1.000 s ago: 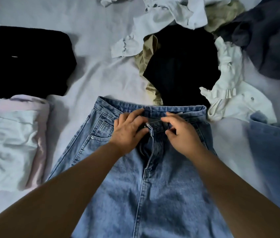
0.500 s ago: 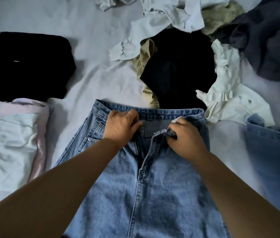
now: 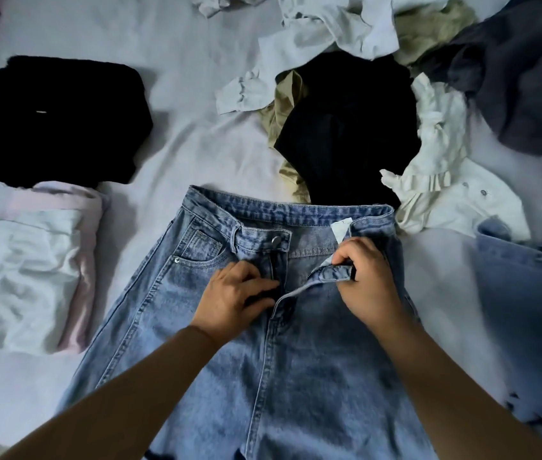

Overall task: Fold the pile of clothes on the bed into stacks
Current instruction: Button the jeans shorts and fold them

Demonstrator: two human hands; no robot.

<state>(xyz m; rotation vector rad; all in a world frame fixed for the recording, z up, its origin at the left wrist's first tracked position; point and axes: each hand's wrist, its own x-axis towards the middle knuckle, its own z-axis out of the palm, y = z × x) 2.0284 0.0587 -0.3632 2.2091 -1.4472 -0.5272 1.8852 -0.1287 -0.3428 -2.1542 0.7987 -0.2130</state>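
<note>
Light blue jeans [image 3: 296,376] lie flat on the bed in front of me, waistband away from me and fly undone. My left hand [image 3: 229,300] pinches the left edge of the fly at the zipper. My right hand [image 3: 367,277] grips the right waistband flap, folded back so a white label shows. The unfolded pile [image 3: 362,94] lies beyond the waistband: a black garment, olive, white and dark grey pieces.
A folded black garment [image 3: 60,117] sits at the far left, with a folded white piece on a pink one [image 3: 27,277] below it. More blue denim [image 3: 528,310] lies at the right. Pale bedsheet [image 3: 196,94] shows between them.
Both hands have slid down from the waistband to the fly. The right flap has been pulled open and back, uncovering the button and the white label.
</note>
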